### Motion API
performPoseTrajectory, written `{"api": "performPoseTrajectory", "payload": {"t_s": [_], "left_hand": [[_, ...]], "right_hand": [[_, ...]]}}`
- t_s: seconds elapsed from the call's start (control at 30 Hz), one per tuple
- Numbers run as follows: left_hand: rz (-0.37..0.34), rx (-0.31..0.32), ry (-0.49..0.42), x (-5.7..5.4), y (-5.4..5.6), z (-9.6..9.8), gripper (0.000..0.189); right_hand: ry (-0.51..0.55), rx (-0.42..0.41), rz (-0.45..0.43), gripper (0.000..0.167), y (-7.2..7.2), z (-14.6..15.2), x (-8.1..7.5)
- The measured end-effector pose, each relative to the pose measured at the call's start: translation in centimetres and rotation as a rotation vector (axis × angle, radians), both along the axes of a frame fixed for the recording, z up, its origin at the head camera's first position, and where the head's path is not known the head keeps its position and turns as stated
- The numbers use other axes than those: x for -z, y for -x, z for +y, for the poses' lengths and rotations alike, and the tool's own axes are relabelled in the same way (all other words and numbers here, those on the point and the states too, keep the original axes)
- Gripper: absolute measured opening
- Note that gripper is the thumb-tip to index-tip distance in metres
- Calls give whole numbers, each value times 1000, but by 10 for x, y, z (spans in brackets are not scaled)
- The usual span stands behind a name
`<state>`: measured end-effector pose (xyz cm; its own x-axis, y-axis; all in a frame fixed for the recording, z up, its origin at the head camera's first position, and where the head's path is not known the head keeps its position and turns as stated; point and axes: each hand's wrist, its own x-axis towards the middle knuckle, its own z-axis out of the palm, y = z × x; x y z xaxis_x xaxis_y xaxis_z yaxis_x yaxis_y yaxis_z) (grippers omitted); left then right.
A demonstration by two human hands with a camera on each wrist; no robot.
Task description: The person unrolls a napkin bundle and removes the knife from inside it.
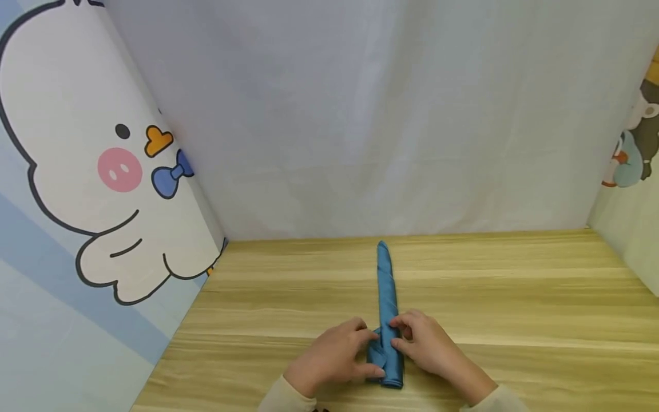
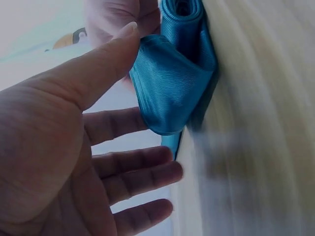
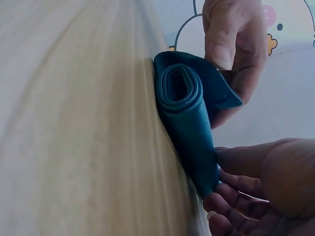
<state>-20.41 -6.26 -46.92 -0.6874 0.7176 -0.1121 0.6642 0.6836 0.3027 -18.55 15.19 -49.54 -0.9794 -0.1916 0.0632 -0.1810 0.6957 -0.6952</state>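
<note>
A long, narrow roll of smooth, slightly shiny teal-blue cloth (image 1: pixel 388 297) lies on the light wood-grain surface (image 1: pixel 515 297), directly between our two hands. Its long axis points almost straight away from us: the near end is a flattened coil of layers, and the far end narrows to a rounded tip near the surface's back edge. On the left of the near end, a loose flap of the same teal-blue cloth (image 1: pixel 377 356) stands out from the roll instead of lying wound around it.

Our left hand (image 1: pixel 337 355) is on the flap's side and the nearer of the two to it. Its thumb and index finger pinch the flap with the cloth between them; its other three fingers reach forward, loosely spread, with nothing held in them.

Our right hand (image 1: pixel 429 343) is at the roll's right side, a little farther along from the coiled end. Its fingers are curled, and the thumb and fingertips grip the roll along that side, touching its outer layer. How firmly either hand presses, we cannot tell.
</note>
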Motion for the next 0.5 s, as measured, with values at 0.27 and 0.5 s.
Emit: {"api": "performPoseTrajectory", "payload": {"t_s": [0.27,0.5], "left_hand": [[-5,1,18,-7,1,-7,71],[8,13,80,-4,-3,-18,70]], "right_hand": [[-5,15,-9,23,0,-1,-1],[-9,18,-13,23,1,-1,0]]}}
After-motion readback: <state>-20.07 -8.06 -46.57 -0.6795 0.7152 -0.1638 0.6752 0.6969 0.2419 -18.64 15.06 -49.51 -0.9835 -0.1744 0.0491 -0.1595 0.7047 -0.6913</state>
